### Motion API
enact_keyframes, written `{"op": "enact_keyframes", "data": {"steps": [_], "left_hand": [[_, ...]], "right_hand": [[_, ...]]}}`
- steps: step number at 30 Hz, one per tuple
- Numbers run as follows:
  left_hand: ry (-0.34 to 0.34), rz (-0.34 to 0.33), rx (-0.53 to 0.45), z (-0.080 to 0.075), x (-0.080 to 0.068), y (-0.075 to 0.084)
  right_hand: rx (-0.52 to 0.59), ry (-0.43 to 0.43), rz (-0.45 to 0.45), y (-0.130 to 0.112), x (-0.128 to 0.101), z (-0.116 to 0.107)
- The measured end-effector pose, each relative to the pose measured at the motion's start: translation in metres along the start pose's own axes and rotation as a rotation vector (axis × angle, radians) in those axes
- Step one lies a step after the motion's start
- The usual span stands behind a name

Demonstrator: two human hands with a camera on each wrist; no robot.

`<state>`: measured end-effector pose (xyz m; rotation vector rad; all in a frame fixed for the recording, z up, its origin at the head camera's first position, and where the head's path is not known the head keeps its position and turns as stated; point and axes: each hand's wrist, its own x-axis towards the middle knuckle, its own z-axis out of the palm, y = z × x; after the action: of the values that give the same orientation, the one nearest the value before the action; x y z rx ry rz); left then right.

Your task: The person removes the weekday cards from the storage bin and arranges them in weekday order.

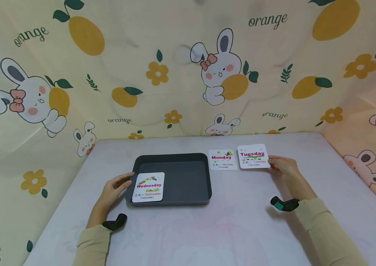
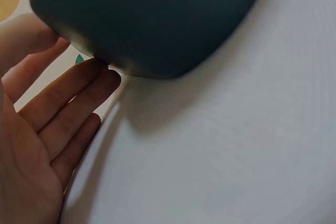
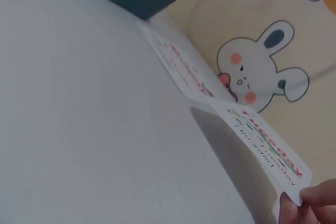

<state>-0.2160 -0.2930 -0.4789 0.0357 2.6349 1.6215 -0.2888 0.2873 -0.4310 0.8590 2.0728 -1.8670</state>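
The Wednesday card (image 1: 148, 187) already lies in the tray (image 1: 188, 159). The right hand (image 1: 282, 165) pinches the Tuesday card (image 1: 253, 156) — lifted off the table; the Monday card (image 1: 222, 159) waits. The left hand (image 1: 114, 188), fingers straight, touches the tray's wall.

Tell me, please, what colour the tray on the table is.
The tray is dark grey, seen best in the head view.

Dark grey tray (image 1: 174, 162) on a pale lilac-white table (image 1: 234, 229); beside the tray, white cards (image 1: 253, 156) with red-pink day names and green marks; behind it, a cream backdrop (image 1: 141, 74) patterned with white bunnies, oranges, yellow flowers
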Motion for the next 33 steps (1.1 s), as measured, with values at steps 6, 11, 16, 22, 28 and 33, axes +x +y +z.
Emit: {"op": "enact_keyframes", "data": {"steps": [6,11,16,22,28,33], "left_hand": [[0.002,0.007,-0.008,0.001,-0.001,0.0],[0.008,0.021,0.009,0.001,0.0,-0.002],[0.008,0.034,0.022,0.001,0.001,-0.004],[0.009,0.032,0.017,0.002,0.003,-0.004],[0.017,0.05,0.014,0.001,0.002,-0.004],[0.017,0.048,0.022,0.001,0.002,-0.005]], "right_hand": [[0.032,-0.034,-0.013,0.001,0.001,-0.005],[0.058,-0.03,0.009,0.002,0.004,-0.009],[0.067,-0.031,0.024,0.003,0.007,-0.01],[0.048,-0.03,0.008,0.003,0.009,-0.008],[-0.019,-0.001,0.008,0.003,0.013,-0.005],[-0.049,0.001,0.006,0.003,0.015,-0.005]]}}
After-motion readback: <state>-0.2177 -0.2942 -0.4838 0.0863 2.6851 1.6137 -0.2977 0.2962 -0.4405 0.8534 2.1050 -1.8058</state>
